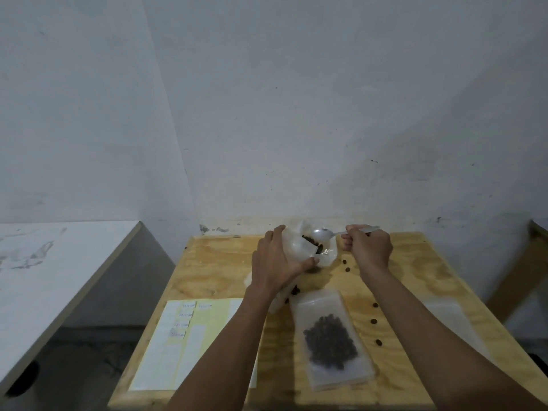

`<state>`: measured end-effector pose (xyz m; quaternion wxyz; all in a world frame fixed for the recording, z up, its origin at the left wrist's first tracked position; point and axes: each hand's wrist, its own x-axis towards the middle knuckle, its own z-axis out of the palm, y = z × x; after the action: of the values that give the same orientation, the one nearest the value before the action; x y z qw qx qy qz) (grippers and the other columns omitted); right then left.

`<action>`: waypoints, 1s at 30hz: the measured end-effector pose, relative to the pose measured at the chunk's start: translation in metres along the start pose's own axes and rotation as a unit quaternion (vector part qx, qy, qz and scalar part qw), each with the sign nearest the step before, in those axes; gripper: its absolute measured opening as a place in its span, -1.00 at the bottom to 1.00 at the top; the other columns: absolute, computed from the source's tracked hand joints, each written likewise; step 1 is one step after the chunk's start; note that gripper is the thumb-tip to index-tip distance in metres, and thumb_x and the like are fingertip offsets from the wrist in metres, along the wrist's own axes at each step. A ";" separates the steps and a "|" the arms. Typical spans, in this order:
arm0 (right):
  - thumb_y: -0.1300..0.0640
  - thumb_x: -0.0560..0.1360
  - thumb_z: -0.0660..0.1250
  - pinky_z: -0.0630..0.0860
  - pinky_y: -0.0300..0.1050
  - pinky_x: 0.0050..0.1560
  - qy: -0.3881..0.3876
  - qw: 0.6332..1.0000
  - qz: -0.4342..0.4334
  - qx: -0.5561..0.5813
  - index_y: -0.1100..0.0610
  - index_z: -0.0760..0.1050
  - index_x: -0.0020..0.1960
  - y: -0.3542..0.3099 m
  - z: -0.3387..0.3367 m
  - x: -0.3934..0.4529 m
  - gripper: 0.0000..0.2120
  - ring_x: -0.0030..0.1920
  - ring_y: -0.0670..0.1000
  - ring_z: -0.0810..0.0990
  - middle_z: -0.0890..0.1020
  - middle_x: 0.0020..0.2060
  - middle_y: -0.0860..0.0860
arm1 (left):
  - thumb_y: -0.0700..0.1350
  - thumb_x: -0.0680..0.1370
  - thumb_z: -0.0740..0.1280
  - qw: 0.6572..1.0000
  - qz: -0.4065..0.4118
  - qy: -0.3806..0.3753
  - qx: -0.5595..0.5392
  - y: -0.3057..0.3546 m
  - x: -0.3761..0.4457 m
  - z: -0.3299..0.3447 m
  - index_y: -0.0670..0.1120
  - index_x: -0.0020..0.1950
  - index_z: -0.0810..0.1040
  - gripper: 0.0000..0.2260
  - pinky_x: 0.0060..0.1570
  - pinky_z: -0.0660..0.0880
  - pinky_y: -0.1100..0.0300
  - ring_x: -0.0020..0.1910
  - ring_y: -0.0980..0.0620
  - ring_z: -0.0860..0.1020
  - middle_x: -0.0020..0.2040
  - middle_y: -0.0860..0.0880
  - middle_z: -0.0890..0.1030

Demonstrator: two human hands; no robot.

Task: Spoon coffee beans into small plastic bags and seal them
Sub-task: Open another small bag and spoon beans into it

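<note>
My left hand (278, 262) grips a small clear plastic bag (296, 247) with its mouth held open toward the right; a few dark coffee beans (310, 240) show inside the opening. My right hand (366, 247) holds a metal spoon (321, 234) by its handle, the bowl hovering at the bag's mouth. Behind the bag sits a clear container (327, 256), mostly hidden. A filled flat bag of coffee beans (330, 341) lies on the wooden table (213, 268) in front of my arms.
Loose beans (374, 321) are scattered on the table right of the filled bag. A yellow sheet with white labels (184, 336) lies at the left front. Empty clear bags (450, 315) lie at the right. A white table (44, 262) stands to the left.
</note>
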<state>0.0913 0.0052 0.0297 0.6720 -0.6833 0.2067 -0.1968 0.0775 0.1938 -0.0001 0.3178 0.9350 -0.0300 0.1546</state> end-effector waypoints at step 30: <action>0.19 0.54 0.45 0.62 -0.10 -0.26 -0.165 0.977 -0.134 -0.017 0.06 0.43 0.08 -0.065 0.021 -0.054 -0.77 -0.18 0.09 0.72 0.68 -0.11 0.14 | 0.05 0.62 0.38 0.926 -0.012 0.158 -0.343 0.041 0.004 -0.061 0.13 0.40 0.41 -0.63 -0.04 0.60 0.06 0.02 -0.06 0.61 0.16 -0.02 0.58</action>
<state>0.0591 0.0533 0.0947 0.6529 -0.7390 0.0028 -0.1660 0.0582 0.1980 0.0712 0.6216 0.7324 -0.0198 0.2772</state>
